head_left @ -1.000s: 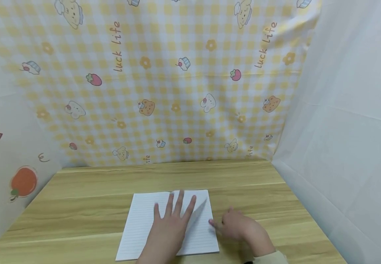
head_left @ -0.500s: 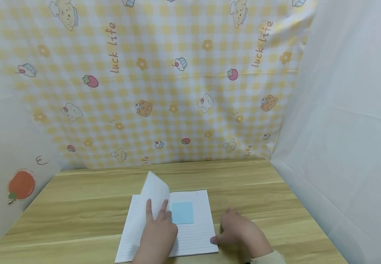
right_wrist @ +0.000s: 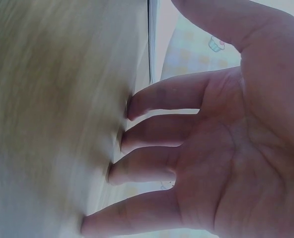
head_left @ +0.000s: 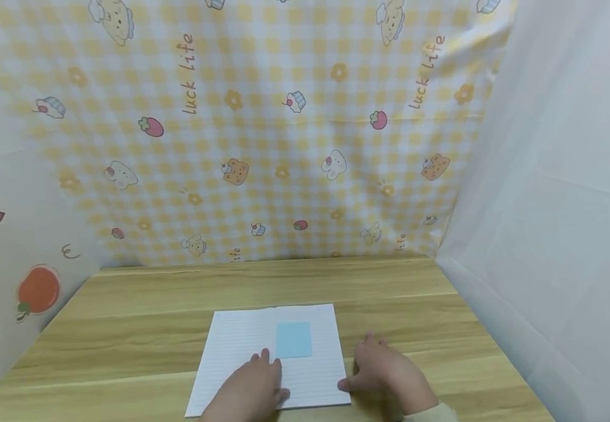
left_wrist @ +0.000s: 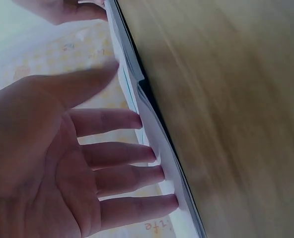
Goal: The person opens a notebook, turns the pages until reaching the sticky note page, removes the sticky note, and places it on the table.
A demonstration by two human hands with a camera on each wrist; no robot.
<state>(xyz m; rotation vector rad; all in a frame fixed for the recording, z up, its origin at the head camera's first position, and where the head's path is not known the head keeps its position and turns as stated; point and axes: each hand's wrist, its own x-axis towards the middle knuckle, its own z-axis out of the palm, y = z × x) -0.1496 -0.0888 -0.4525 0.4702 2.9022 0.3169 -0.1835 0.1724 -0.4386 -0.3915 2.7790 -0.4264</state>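
An open notebook (head_left: 312, 384) with lined white pages lies flat on the table. On its right page, near the spine, is a light blue square sticky note (head_left: 293, 339). My left hand (head_left: 249, 387) rests on the lower part of the notebook around the spine, just below the note. Its fingertips touch the paper in the left wrist view, with the fingers (left_wrist: 122, 179) extended and spread. My right hand (head_left: 384, 369) is beside the notebook's right edge, thumb at the page edge. In the right wrist view its other fingertips rest on the table, and it holds nothing.
The wood-grain table (head_left: 125, 340) extends around the notebook. A yellow checked curtain (head_left: 263, 135) hangs behind the table's back edge, and white sheets (head_left: 553, 176) line the sides.
A page lifted by my left hand has turned over to the left and lies flat, uncovering the blue sticky note. My right thumb has slid lower along the notebook's right edge.
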